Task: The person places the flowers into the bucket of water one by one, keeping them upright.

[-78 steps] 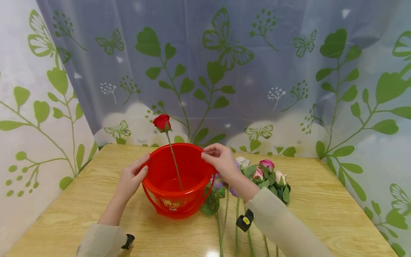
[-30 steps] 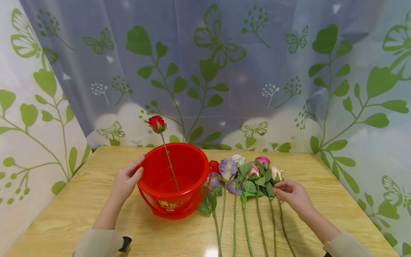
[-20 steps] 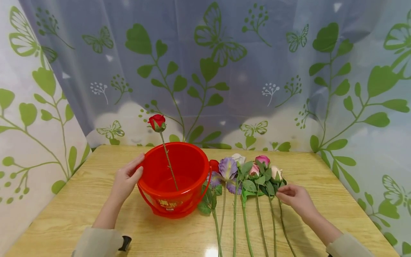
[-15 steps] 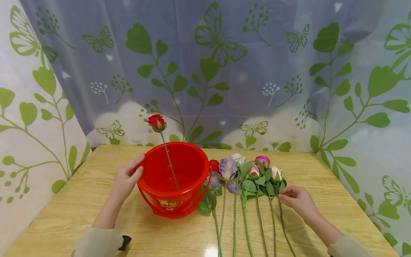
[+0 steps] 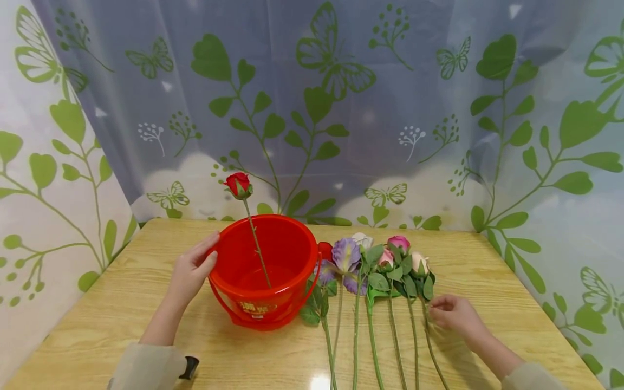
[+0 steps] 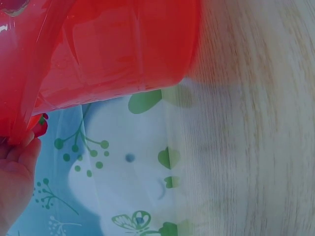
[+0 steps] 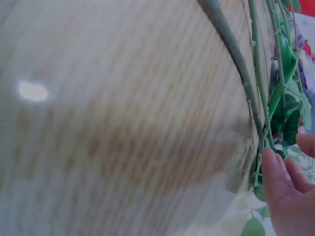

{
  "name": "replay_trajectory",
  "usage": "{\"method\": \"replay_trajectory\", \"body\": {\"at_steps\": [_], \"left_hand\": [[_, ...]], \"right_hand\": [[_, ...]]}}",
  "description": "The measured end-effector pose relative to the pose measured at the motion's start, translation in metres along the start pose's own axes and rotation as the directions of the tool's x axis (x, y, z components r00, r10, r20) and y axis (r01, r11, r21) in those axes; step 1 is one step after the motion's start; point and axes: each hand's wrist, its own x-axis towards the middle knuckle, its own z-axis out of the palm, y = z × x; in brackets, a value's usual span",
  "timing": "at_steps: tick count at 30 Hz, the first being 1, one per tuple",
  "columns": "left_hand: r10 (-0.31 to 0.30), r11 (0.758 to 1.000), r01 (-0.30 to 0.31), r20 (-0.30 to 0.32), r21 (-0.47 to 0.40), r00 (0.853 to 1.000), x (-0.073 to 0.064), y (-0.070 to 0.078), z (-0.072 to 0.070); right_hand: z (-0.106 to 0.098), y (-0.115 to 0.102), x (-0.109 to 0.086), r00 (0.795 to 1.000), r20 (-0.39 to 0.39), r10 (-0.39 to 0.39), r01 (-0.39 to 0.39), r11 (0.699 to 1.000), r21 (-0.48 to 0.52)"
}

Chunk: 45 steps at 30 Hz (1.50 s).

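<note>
A red bucket (image 5: 263,303) stands on the table, its left rim touched by the fingertips and thumb of my left hand (image 5: 189,273). Those fingers lie fairly straight along the outside of the rim, as the hand (image 6: 17,182) also shows in the left wrist view. One red rose (image 5: 239,186) leans upright inside the bucket. My right hand (image 5: 458,319) is at the rightmost stem (image 5: 431,346), just below the leaves of a cream rose (image 5: 419,263). In the right wrist view, the fingertips (image 7: 269,156) are right at the stems, with the thumb (image 7: 306,143) apart from them.
Between the bucket and my right hand lie several artificial flowers side by side: a red bloom (image 5: 325,250), a purple iris (image 5: 346,255), a white one (image 5: 362,240) and pink roses (image 5: 398,243). A patterned curtain (image 5: 278,108) rises behind the wooden table (image 5: 97,325).
My right hand has left the bucket's right rim, moved right to the flowers, then slid slightly down along the rightmost stem. My left hand stays at the bucket; the view has shifted slightly.
</note>
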Motion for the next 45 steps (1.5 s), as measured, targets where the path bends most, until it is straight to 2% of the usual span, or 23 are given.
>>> {"method": "replay_trajectory", "body": {"at_steps": [3,7,16,19,23,31,35,40,45], "left_hand": [[-0.001,1.000,0.001,0.002,0.004,1.000,0.000,-0.010,0.000],[-0.007,1.000,0.007,0.008,0.007,1.000,-0.001,-0.012,0.000],[-0.007,1.000,0.007,0.013,-0.015,1.000,-0.001,0.014,-0.002],[-0.014,1.000,0.013,0.022,0.005,1.000,-0.001,0.006,-0.002],[-0.023,0.999,0.022,0.033,0.032,0.999,-0.001,-0.009,-0.002],[-0.007,1.000,0.007,0.014,0.006,1.000,0.000,-0.012,-0.001],[-0.011,1.000,0.011,0.015,0.000,1.000,0.000,-0.011,0.000],[-0.012,1.000,0.012,0.013,0.002,1.000,0.000,-0.013,0.000],[-0.027,1.000,0.027,0.016,0.012,1.000,-0.001,0.011,-0.002]], "right_hand": [[0.001,0.002,0.001,0.999,0.019,0.028,-0.028,0.999,0.014],[0.002,0.002,0.000,0.998,0.032,0.062,-0.063,0.998,0.024],[0.006,0.005,0.002,0.990,0.070,0.120,-0.127,0.986,0.109],[0.008,0.005,0.005,0.986,0.073,0.148,-0.155,0.982,0.108],[0.011,0.005,0.008,0.985,0.044,0.165,-0.167,0.984,0.058],[0.015,0.002,0.011,0.981,-0.026,0.192,-0.193,0.981,-0.036],[0.014,0.003,0.012,0.979,-0.024,0.203,-0.204,0.979,-0.029],[0.010,0.004,0.012,0.978,-0.001,0.210,-0.210,0.977,0.043],[0.006,0.004,0.010,0.980,0.028,0.197,-0.199,0.973,0.118]]}}
